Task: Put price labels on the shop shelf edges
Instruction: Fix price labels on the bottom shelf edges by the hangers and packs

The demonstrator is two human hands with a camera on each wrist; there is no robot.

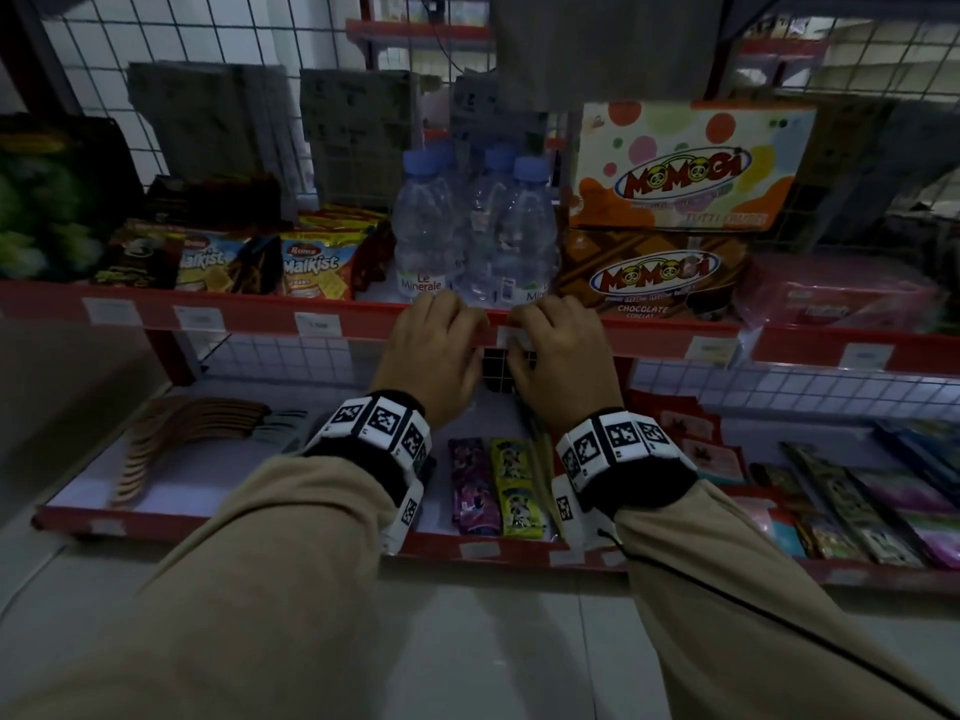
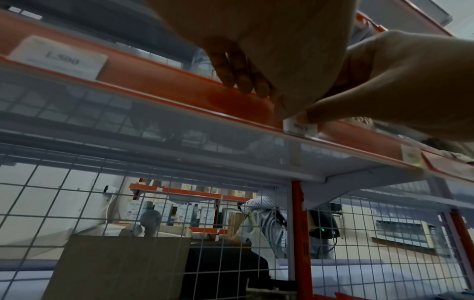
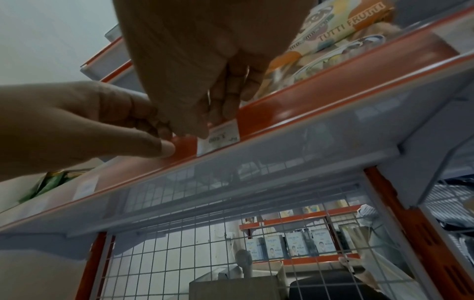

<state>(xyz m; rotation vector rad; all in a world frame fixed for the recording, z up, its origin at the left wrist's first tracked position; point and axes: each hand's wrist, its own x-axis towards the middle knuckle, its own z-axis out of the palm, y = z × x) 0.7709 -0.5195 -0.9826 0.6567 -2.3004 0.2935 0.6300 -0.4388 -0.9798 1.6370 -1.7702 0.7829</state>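
Hands meet at a red plastic shelf edge strip (image 1: pixel 260 317): the left hand (image 1: pixel 434 350) curls over the strip, thumb on its front; the right hand (image 1: pixel 558 350) pinches a small white paper price label (image 3: pixel 220 138) against it. On the shelf behind stand clear blue-capped water bottles (image 1: pixel 431 226) and cardboard Momogi snack boxes (image 1: pixel 680 168).

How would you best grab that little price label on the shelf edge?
Pinch its top edge, coming from the front and above. The price label is a flat slip lying against the shelf edge, its bottom apparently seated in the rail, so only the top offers purchase.
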